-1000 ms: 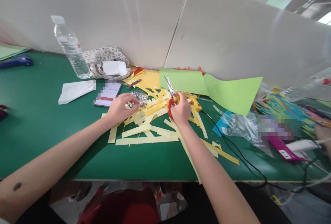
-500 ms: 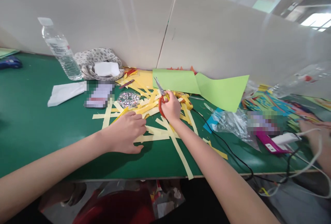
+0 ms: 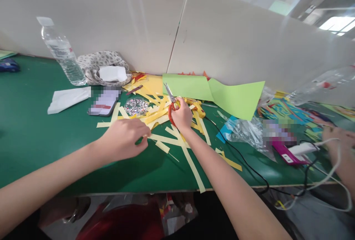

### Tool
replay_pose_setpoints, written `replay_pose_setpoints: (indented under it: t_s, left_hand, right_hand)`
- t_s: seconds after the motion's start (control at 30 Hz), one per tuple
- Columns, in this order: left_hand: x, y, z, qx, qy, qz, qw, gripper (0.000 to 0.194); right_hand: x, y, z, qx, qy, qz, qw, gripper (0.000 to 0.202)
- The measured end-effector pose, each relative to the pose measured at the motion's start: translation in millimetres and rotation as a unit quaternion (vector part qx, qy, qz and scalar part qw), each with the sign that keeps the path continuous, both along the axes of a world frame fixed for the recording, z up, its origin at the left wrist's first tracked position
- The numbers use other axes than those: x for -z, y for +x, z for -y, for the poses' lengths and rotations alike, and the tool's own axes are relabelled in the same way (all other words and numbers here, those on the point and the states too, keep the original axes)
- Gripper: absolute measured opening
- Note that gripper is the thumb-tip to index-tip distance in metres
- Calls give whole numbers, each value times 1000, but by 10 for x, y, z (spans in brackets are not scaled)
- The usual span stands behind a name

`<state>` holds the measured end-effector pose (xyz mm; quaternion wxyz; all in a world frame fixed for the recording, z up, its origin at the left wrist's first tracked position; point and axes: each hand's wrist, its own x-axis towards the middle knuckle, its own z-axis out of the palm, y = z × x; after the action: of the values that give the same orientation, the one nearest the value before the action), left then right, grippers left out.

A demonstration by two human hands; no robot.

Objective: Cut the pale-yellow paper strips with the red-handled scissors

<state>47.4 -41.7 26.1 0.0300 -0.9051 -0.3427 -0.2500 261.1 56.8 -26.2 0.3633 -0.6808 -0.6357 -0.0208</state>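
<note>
Paper strips [image 3: 192, 166], pale yellow, lie crossed and scattered over the green table [image 3: 124, 179], one running down to its near edge. Left hand [image 3: 126, 140] hovers palm down over the near left side of the strips, thumb and fingers curled towards each other; whether a strip's end is pinched between them, I cannot tell. Right hand [image 3: 181, 115] is closed round the red handles of the scissors [image 3: 171, 111], which lie beyond and to the right of the left hand, blades pointing away and slightly left over the heap. Clear plastic [image 3: 245, 132] and a blue sheet [image 3: 225, 131] lie to the right, with another person's hand [image 3: 337, 139] at the far right. Beyond the left hand sits a round clear dish of small mixed-colour pieces [image 3: 136, 107], a phone [image 3: 111, 104] to its left. Just beyond the right hand is a yellow tool [image 3: 199, 108] with a black cord. Farther back are green paper [image 3: 188, 87], a patterned cloth pouch [image 3: 102, 59] and a water bottle [image 3: 65, 60], before the pale partition [image 3: 149, 22].
</note>
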Motion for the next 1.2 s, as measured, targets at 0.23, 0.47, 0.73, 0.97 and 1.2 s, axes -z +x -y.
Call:
replay_pose_setpoints:
  t_s: [0.23,0.47,0.73,0.97,1.2]
  left_hand:
    - [-162,-112,-308,-66,-199,215,954,14]
    - [114,-39,-649,-46,-418,551,721,13]
    - [315,-73,-650,-67,-408,541,732,19]
    - [265,-100,-605,-53,-377,537,753,31]
    - [251,-74,-570,-38,-406,533,741,38]
  right_hand:
    - [-5,-27,-1,14,-9,3,1000,36]
    - [0,-15,-23,4,-5,-4,1000,39]
    - [55,16,-36,-19,65,-27,997,43]
    - [-297,-89,146,-142,77,-239,957,37]
    - [-326,-496,276,-289,-183,-429,836,42]
